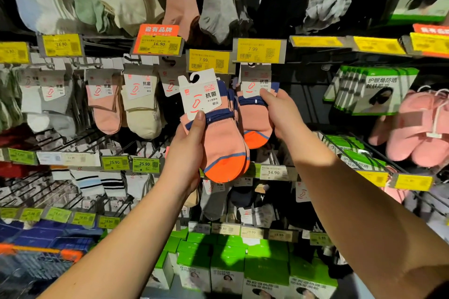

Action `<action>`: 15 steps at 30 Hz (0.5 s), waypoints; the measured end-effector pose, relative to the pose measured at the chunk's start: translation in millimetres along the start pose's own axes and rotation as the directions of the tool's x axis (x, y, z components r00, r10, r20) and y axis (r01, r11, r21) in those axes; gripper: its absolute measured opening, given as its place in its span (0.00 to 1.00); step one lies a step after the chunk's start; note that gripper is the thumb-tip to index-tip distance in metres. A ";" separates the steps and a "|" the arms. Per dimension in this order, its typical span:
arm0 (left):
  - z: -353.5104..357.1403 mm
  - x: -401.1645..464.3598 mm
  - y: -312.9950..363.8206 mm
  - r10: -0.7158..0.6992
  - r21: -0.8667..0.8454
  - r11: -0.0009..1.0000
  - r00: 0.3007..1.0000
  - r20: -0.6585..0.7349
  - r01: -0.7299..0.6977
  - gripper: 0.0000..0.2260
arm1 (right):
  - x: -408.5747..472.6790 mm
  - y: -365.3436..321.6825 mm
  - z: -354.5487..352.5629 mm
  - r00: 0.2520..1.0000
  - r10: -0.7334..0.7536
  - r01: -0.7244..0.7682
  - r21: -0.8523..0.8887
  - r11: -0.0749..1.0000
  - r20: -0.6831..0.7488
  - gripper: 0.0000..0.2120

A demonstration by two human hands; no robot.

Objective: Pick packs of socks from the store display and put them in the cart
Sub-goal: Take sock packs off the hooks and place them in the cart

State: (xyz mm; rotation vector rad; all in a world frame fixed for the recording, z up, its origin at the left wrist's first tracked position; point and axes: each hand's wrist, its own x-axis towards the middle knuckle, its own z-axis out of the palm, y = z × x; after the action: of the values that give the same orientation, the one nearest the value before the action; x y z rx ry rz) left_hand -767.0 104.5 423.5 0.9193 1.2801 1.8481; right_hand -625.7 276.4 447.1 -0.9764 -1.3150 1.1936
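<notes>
Head view: left hand point(187, 150) grips sock pack point(213, 128); right hand point(281, 114) fingers clamp hanging pack point(255, 114), hook seemingly hidden

Soft matt knit cloth socks point(224, 143) with a smooth white paper card point(200, 92) above the left thumb point(198, 126); a second cloth pair point(255, 119) beneath the right fingers point(268, 96).

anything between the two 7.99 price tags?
No, nothing. In the head view, the left 7.99 tag and the right 7.99 tag sit edge to edge, slightly overlapping.
</notes>
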 end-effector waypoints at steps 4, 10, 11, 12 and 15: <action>1.8 -0.1 -0.4 -0.003 -0.010 1.000 1.000 0.007 0.003 0.25 | 16.7 1.6 4.0 0.996 0.005 -0.023 -0.190 0.982 -0.091 0.17; 2.1 -1.1 0.0 -0.012 -0.024 1.000 1.000 0.015 0.013 0.19 | 31.8 3.4 0.4 0.982 -0.011 -0.061 -0.369 0.928 -0.190 0.30; 2.4 -1.2 -0.1 -0.011 -0.026 1.000 1.000 0.015 0.012 0.19 | 32.6 3.8 -0.1 0.982 -0.006 -0.070 -0.389 0.919 -0.191 0.31; 2.5 -1.7 0.1 -0.013 -0.027 1.000 1.000 0.015 0.013 0.18 | 33.5 4.2 -0.7 0.982 0.003 -0.079 -0.402 0.912 -0.186 0.32; 2.4 -2.5 0.1 -0.019 -0.036 0.999 0.999 0.034 0.020 0.18 | 33.2 5.1 -2.2 0.987 0.017 -0.086 -0.437 0.895 -0.158 0.34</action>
State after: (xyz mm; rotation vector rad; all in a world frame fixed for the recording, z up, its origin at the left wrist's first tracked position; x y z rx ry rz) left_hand -763.7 103.5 423.8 0.9116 1.2273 1.8281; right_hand -627.4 310.0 447.8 -1.4083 -1.4777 0.8492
